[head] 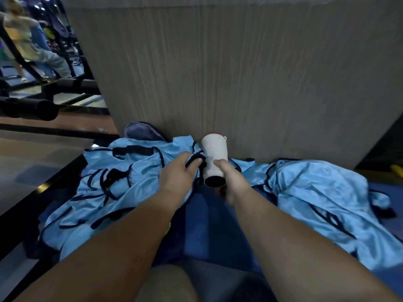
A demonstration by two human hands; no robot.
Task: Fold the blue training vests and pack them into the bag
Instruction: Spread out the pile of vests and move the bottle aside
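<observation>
A broad grey wall panel [239, 73] with fine vertical grain fills the upper view and meets the floor behind everything else. Below it, a crumpled spread of light blue vests [122, 177] lies in glossy, slippery-looking folds edged with narrow black binding. One mound sits to the left and another to the right, with loose black straps looping across the creases. Between the two mounds a smooth dark blue mat [207, 221] shows through, flat and matte beside the shiny cloth. Black padded gym bars [28, 109] run along the far left over a strip of brown wooden floor. At the foot of the panel a rounded grey-blue fabric shape [141, 131] peeks above the left mound; whether it is the bag cannot be told. A white cylindrical tumbler [214, 158] lies tilted near the panel, its dark round base turned toward the camera and a hint of red at its far end. The left hand [181, 171] pinches a bunched black-trimmed edge of the vests just beside the tumbler. The right hand [231, 182], slightly blurred, wraps its fingers along the tumbler's side, so the two hands are close together but each is clamped on its own thing
</observation>
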